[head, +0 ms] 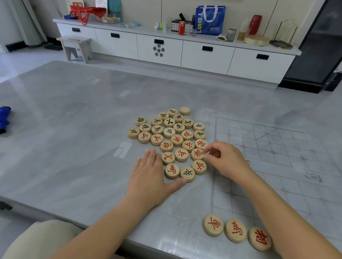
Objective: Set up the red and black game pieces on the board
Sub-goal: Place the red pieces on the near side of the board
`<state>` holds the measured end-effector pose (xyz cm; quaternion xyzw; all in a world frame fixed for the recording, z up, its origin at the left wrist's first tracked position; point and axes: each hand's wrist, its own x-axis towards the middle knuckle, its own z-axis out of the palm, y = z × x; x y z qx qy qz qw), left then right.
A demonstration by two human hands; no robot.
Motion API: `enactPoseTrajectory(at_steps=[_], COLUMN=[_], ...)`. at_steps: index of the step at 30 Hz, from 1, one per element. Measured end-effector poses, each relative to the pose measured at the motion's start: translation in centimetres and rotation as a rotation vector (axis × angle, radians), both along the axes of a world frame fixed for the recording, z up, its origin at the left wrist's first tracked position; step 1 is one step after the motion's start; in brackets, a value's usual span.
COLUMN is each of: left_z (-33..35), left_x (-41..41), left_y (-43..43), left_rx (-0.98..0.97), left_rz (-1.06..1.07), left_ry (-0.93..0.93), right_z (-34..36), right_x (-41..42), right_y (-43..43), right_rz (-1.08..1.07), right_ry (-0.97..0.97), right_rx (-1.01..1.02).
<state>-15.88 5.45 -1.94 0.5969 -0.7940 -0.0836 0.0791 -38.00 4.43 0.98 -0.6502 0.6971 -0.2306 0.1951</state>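
Pile (169, 132) of wooden discs mid-table (66, 112). Board (276, 148) lies at its 3 o'clock, with three red pieces (236, 230) set along the board's 6 o'clock edge. Left grip (150, 178) spread flat, bracing the pile from 7 o'clock. Right grip (226, 159) curled at the rim of a red disc (197, 153); I can't tell if the pinch has closed. Discs look light, stiff and smooth, so I'd take one by opposite rims.

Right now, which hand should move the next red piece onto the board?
Right. The right hand has fingertips at a red piece on the pile edge nearest the board; the left hand lies flat on the table, across the pile.
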Motion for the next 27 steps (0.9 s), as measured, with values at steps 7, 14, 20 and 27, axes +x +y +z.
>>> enactPoseTrajectory(at_steps=[7, 14, 20, 27], left_z=[-0.1, 0.1, 0.3, -0.2], left_x=[0.0, -0.1, 0.0, 0.4], left_y=[0.0, 0.2, 0.1, -0.3], left_rx=[0.013, 0.029, 0.035, 0.002], left_rz=[-0.009, -0.001, -0.001, -0.018], left_ry=[-0.001, 0.049, 0.112, 0.101], right_z=[1.1, 1.2, 1.1, 3.2], right_x=[2.5, 6.1, 8.0, -0.6], right_y=[1.4, 2.1, 1.7, 7.6], right_rz=[0.096, 0.162, 0.184, -0.027], right_ry=[0.016, 0.228, 0.298, 0.072], right_rx=[-0.022, 0.019, 0.018, -0.012])
